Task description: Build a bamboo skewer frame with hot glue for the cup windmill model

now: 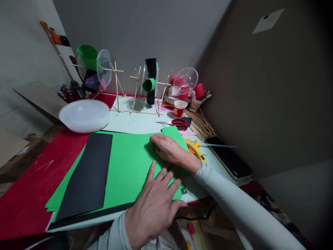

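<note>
My left hand (156, 205) lies flat on a large green sheet (127, 159), its fingers spread near the sheet's right side. Just above it, my right hand (168, 149) rests on the same sheet with its fingers curled down. Whatever it pinches, if anything, is hidden beneath the fingers. Behind that hand a smaller green piece (170, 131) sticks out past the sheet's far edge. A black sheet (88, 173) covers the left part of the green one. A yellow glue gun (196, 149) with a clear glue stick lies beside my right wrist.
Red-handled scissors (179, 123) and a paper cup (180, 108) stand beyond the sheets. Stick frames (137, 86) with paper cones and plastic discs line the back. A white bowl (84, 116) sits at left; a dark phone-like slab (230, 158) and wooden sticks (199, 121) at right.
</note>
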Demonstrator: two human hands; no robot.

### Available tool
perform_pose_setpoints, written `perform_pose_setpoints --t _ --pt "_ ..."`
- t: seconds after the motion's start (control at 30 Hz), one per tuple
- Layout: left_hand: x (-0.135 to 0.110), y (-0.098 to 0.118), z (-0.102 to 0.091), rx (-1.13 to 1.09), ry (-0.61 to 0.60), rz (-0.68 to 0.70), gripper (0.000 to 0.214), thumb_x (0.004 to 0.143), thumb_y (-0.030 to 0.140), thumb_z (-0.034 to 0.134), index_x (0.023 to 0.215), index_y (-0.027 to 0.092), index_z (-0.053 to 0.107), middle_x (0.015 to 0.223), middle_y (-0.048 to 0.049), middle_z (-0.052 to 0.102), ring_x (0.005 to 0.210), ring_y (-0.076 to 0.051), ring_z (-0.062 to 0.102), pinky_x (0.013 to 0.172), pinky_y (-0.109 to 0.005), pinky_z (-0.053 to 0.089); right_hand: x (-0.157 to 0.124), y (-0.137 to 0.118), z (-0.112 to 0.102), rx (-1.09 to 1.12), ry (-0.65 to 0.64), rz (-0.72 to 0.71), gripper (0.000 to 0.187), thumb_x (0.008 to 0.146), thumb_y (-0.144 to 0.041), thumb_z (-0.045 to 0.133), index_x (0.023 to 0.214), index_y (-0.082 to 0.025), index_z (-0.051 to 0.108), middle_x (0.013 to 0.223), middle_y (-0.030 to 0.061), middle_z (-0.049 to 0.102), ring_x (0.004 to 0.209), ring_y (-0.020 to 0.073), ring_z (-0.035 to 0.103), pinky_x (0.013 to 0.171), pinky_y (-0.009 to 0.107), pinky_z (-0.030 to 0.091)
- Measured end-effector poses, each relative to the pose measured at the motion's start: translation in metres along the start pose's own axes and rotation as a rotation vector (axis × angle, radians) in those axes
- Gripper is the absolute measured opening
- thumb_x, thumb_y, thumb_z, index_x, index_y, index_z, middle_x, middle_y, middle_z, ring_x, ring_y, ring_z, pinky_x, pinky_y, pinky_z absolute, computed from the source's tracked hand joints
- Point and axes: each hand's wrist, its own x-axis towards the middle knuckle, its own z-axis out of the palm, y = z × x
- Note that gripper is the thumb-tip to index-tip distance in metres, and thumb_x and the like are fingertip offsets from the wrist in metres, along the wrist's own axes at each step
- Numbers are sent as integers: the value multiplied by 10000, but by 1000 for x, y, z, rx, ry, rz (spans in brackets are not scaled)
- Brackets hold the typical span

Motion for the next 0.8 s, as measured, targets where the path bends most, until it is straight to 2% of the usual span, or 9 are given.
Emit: perform_pose_setpoints --t 0.1,0.2,0.3,0.4,0.47,0.53,0.67,0.73,0.8 --pt "-1 0 0 1 7 0 538 987 542 488 1451 270 509 1494 -91 565 1480 -311 417 1268 -669 196 -3 0 2 0 15 -28 315 812 43 388 975 -177 542 927 56 598 819 180 480 770 303 407" --pt "-2 -1 0 -8 15 -2 522 989 534 489 1441 275 516 1503 -86 556 1492 -300 396 1270 -664 196 -11 -2 -4 5 70 -5 274 831 26 392 933 -181 539 895 58 586 770 187 466 744 323 405" --pt "-2 -2 1 -24 29 17 529 999 495 490 1484 285 464 1579 -74 474 1533 -286 323 1276 -667 169 -29 -8 -22 47 162 36 207 856 -18 438 950 -179 525 928 61 592 781 178 502 699 302 406" --pt "-2 -3 3 -34 42 39 611 998 491 498 1558 313 332 1645 -41 377 1560 -269 259 1277 -677 150 -49 -15 -43 126 243 38 197 873 -27 466 978 -188 508 997 55 613 873 163 566 756 281 441" --pt "-1 -4 4 -32 44 39 631 995 495 504 1569 321 305 1650 -33 368 1564 -268 248 1275 -684 148 -56 -18 -50 166 263 36 200 893 -16 467 975 -192 512 1008 48 621 916 156 587 807 280 458" --pt "-1 -4 4 -23 47 42 630 993 488 512 1566 315 315 1636 -41 394 1558 -274 263 1274 -687 142 -55 -18 -47 153 233 48 191 925 -17 478 999 -183 537 1027 50 626 926 150 595 819 272 463" --pt "-4 -3 0 -9 37 66 559 1006 444 501 1524 259 400 1553 -56 513 1500 -260 389 1290 -637 176 -33 -13 -24 32 120 100 118 999 -89 500 1033 -143 600 1033 87 645 870 170 589 784 287 455" --pt "-7 -3 1 -25 44 101 458 1028 374 470 1466 242 473 1491 -44 581 1440 -224 478 1295 -561 241 -22 -14 -14 -31 76 99 123 1008 -97 504 1002 -131 622 984 94 656 856 190 581 814 318 452" --pt "-10 -3 6 -71 68 224 356 1039 298 443 1367 222 560 1404 -27 655 1380 -185 545 1281 -463 306 -15 -17 -9 -95 47 79 134 1000 -70 509 995 -124 631 966 99 664 878 211 577 864 350 446"
